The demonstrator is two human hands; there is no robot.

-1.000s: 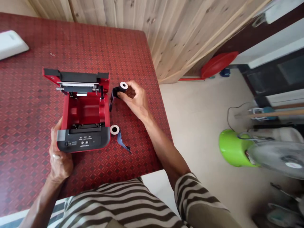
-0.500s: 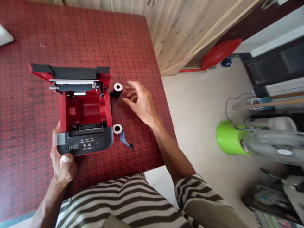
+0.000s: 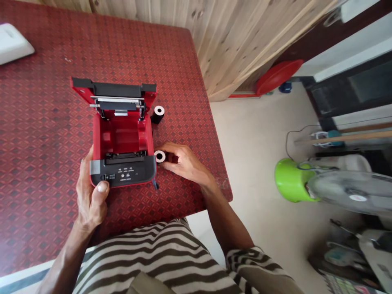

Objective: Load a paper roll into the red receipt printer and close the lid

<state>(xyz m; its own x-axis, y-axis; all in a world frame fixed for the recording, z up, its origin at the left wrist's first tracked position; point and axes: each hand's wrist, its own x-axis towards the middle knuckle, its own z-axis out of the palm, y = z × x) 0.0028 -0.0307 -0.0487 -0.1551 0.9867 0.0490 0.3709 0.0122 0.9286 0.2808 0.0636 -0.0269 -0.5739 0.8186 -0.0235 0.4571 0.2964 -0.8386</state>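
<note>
- Two hands work at the worktop, with the printer between them, nearer the front edge than the back.
- Left hand: clamped on the printer's left side, thumb at the front corner, fingers along the wall.
- Right hand: closed round the near roll, thumb in front, fingers behind. That roll sits just beside the printer's right side; I can't tell whether they touch.
- A dark strip shows at the printer's front right corner.
- The far roll stands upright near the printer's back right, a stretch of worktop between it and the right edge.
- The lid is up, so the red bay shows.
- The right forearm crosses the front edge close to the corner.
- Most room lies left of the printer, reaching up to the white box.
- Wood panels stand behind the back edge; past the right edge, floor spreads towards a green bucket and a fan, both well apart from the worktop.
</note>
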